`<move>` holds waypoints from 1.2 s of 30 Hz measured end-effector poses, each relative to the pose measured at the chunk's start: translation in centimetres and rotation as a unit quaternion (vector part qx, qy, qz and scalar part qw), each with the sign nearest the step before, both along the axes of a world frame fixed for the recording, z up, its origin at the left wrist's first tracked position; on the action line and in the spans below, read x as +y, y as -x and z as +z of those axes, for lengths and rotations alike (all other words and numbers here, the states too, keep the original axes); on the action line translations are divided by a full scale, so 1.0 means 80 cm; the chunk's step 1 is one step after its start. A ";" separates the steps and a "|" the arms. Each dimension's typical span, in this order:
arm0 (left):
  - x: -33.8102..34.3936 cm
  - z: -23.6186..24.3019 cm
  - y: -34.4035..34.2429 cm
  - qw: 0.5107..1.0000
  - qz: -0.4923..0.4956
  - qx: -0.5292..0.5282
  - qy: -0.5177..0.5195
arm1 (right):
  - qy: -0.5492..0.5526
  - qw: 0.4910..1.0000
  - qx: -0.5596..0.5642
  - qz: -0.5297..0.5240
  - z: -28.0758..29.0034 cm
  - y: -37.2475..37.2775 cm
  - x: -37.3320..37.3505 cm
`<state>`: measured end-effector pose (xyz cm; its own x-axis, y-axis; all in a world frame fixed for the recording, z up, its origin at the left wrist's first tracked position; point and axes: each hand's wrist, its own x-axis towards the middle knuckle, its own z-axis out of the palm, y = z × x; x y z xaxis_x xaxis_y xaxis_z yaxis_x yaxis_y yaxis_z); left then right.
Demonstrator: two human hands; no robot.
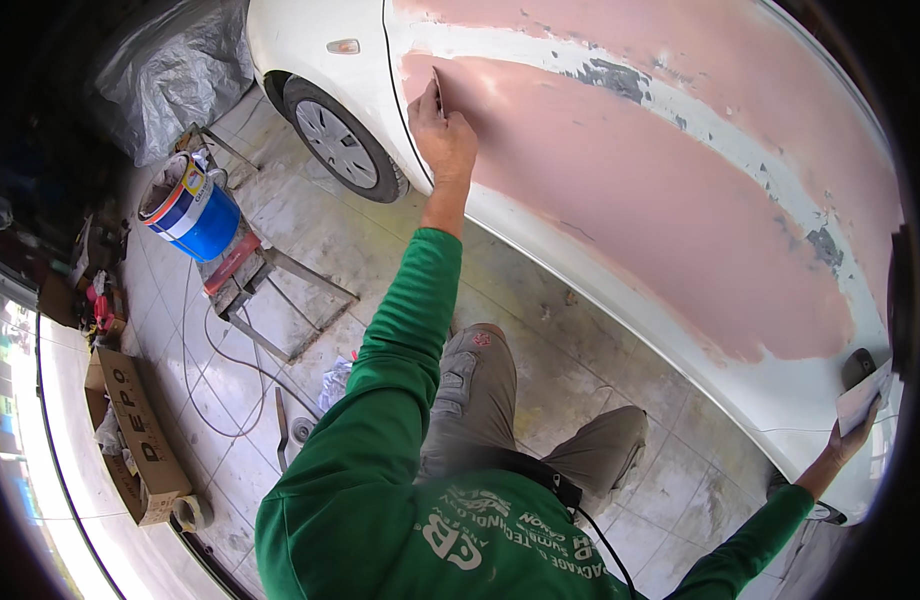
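My left hand (444,138) is closed round a thin flat piece (438,90), seen nearly edge-on, whose kind I cannot make out. It lies against the white car's door (620,190), which is largely covered in pink filler, close to the door's front seam. At far right my right hand (856,440) grips a pale, flat, pinkish sheet (858,405) beside the lower side of the car, just below a dark door handle (859,367). Grey bare patches (617,78) show in the white strip between the pink areas.
A blue bucket (202,222) stands on a worn metal stool (298,318) to my left, with a thin hose (188,350) curving over the tiles. Farther left are an open cardboard box (150,430) and crumpled plastic sheeting (170,90). The car's front wheel (340,140) lies ahead.
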<state>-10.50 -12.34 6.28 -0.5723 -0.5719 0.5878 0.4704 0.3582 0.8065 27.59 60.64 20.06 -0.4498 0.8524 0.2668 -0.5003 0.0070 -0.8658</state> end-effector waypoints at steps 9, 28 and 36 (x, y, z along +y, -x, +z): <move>0.012 -0.051 -0.083 0.981 -0.186 0.042 0.024 | -0.016 1.000 0.007 0.012 0.012 -0.016 0.004; -0.007 -0.038 -0.062 0.977 -0.180 0.018 0.110 | -0.015 0.999 0.017 0.031 0.007 -0.008 -0.003; -0.112 -0.149 -0.009 0.958 -0.203 0.006 -0.203 | -0.029 1.000 0.003 0.012 0.011 0.006 -0.006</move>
